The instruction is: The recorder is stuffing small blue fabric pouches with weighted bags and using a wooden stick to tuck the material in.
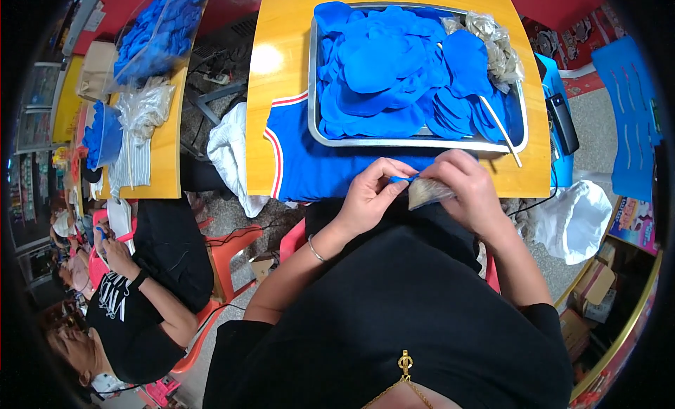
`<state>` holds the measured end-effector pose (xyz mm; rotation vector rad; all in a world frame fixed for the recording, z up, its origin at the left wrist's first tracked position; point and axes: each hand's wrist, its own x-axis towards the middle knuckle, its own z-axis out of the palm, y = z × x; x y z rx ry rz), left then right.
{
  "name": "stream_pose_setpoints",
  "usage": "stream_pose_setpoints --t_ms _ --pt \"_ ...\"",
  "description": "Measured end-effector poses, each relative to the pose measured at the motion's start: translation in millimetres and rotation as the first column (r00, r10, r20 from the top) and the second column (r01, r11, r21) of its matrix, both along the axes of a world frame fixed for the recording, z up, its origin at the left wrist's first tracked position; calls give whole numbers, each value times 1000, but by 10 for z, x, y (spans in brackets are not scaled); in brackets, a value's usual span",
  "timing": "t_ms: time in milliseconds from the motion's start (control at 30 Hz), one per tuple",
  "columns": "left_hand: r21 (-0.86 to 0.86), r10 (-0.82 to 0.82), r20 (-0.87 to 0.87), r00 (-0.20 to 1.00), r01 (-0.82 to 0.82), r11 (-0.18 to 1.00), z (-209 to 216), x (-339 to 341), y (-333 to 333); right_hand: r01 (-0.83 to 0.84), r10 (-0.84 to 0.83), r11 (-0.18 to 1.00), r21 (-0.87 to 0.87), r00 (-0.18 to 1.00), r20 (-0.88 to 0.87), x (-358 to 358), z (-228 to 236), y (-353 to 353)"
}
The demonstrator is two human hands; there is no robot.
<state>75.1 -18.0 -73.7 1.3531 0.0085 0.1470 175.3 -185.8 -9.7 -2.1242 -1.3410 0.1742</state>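
Observation:
My left hand is closed, its thumb and forefinger pinching a small blue piece. Facing it, my right hand is closed too, with its fingertips at the other end of that piece. A beige, see-through bundle hangs under the right fingers; its exact kind is hard to make out. Just beyond both hands stands a metal tray heaped with flat, rounded blue pieces. A blue petal-shaped piece lies at the tray's right, near a thin white stick that sticks out over the rim.
Blue cloth with red-and-white trim lies under the tray on the yellow table. Crumpled clear bags fill the tray's far right corner. At left, a co-worker sits by another table bearing blue pieces. A white bag is at right.

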Motion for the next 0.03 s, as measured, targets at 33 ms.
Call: stream_pose_setpoints --t_ms 33 --pt "-190 -45 10 999 46 981 4 -11 -13 5 -5 1000 3 1000 12 22 60 -23"
